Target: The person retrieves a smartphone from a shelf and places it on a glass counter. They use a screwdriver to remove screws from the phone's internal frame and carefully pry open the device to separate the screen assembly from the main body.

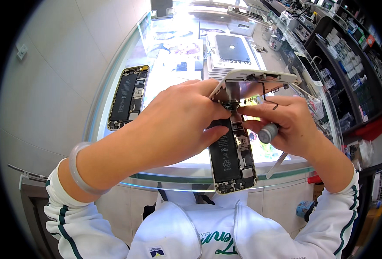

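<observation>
The opened phone (226,160) is positioned in front of the person's torso, its lower end over the near edge of the lit glass counter (173,176). The screen panel (260,87) is raised at an angle at the far end of the phone, with its inner side toward the person. The left forearm enters from the lower left and runs diagonally up and inward; a pale bracelet (79,167) encircles it. The left hand (190,115) is turned with its back upward, its fingers at the left edge of the screen panel and its thumb bent over the black battery. The thumb and index finger stand slightly apart; whether the other fingers clamp the panel or only support it cannot be told. The right forearm rises steeply from the lower right. The right hand (286,125) is curled and retains a grey cylindrical tool (267,133), the round end of which points toward the person. Its index finger extends left to the base of the panel, near the left fingertips. A second opened phone (129,98) lies on the counter beyond the left forearm, well apart from both hands.
</observation>
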The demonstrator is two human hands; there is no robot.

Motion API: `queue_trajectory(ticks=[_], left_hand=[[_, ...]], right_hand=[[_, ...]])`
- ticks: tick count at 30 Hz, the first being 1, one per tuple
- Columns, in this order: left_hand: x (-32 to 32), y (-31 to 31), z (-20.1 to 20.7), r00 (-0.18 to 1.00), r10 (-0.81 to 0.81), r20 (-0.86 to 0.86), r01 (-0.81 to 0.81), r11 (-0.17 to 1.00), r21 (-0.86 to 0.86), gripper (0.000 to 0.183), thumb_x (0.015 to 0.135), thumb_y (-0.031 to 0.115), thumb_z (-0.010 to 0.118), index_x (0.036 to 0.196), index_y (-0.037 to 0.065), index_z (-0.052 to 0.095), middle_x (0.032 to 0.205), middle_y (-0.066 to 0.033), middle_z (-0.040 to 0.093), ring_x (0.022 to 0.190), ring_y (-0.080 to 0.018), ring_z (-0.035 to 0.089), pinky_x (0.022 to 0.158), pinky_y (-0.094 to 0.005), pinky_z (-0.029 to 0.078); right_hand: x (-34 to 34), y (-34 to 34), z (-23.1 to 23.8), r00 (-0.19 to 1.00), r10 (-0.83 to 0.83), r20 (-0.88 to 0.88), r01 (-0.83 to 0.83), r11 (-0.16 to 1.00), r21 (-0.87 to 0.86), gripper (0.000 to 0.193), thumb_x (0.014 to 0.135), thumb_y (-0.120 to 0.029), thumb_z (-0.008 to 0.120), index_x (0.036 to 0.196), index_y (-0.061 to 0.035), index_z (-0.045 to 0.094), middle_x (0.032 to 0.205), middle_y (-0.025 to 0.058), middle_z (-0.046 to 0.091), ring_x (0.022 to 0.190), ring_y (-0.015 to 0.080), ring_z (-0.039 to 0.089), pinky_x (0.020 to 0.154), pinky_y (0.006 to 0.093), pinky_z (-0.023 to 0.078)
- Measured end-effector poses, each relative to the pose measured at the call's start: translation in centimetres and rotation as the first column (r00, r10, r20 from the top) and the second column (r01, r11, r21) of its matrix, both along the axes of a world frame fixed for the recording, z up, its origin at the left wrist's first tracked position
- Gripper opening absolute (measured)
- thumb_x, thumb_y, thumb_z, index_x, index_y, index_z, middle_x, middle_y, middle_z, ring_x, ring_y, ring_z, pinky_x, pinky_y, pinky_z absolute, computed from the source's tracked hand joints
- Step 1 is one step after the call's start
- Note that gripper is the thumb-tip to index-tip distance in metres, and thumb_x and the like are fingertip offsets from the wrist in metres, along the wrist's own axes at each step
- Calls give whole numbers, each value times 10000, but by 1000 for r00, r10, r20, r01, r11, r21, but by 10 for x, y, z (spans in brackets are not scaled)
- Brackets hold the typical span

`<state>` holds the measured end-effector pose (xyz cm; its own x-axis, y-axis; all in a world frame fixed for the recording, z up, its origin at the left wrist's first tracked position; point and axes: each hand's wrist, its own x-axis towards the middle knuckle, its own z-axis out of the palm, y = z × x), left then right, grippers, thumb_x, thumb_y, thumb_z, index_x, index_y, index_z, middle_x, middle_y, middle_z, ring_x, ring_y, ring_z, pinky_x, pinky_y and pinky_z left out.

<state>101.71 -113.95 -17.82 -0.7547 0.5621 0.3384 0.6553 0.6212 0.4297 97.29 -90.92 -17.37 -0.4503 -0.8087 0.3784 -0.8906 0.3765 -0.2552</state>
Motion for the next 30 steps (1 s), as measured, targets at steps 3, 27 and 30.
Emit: queue_trajectory(ticks=[3,27,30], left_hand=[[1,1,0,1000,1,-3,-1,1000,7,161,755,113,696,902,48,704,931,-102,586,889,-294,587,790,-398,490],[5,3,3,999,6,-33,-9,998,-63,205,770,118,691,967,63,686,1012,-101,590,943,-297,558,792,-388,486],[6,4,5,999,6,-37,-9,997,-82,210,757,107,701,960,60,676,997,-96,584,920,-297,553,776,-387,484]], right_hand=[[1,-1,-6,1000,18,15,-18,999,26,303,715,-60,741,1011,-88,680,634,64,588,536,231,580,487,330,425],[-45,44,29,846,-37,532,370,760,-535,415,940,-448,524,834,-56,609,805,52,630,614,57,527,543,183,409],[-54,42,20,809,-13,587,379,775,-506,329,924,-383,585,857,-61,604,791,42,621,571,55,516,515,169,405]])
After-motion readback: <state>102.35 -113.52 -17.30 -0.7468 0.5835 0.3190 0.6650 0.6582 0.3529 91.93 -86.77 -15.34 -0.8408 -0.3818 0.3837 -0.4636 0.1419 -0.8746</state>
